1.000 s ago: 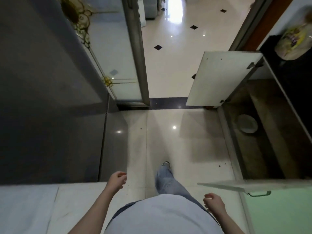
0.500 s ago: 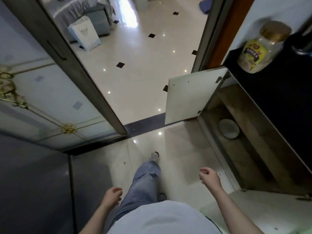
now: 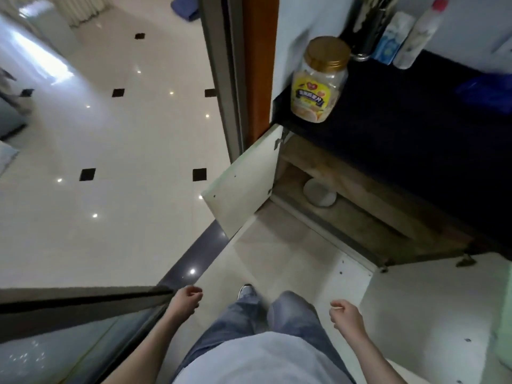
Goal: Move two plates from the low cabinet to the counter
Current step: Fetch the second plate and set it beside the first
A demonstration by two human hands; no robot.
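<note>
A white plate (image 3: 318,193) lies on the floor of the low cabinet (image 3: 357,217), partly hidden under its wooden shelf; I cannot tell whether it is one plate or a stack. Both cabinet doors stand open: the far door (image 3: 243,187) swings out left, the near door (image 3: 432,309) lies toward me. The dark counter (image 3: 410,128) runs above the cabinet. My left hand (image 3: 186,300) and my right hand (image 3: 345,314) hang low in front of me, fingers loosely curled, holding nothing, well short of the cabinet.
A clear jar with a gold lid (image 3: 320,79) stands at the counter's near corner. Bottles and cartons (image 3: 401,37) line the back wall, and a blue bag (image 3: 487,92) lies at right. A dark sliding door frame (image 3: 83,300) is at my left.
The view has swung right and forward toward the cabinet and counter. The plate now sits nearer the middle of the frame. Both hands stay empty and low.
</note>
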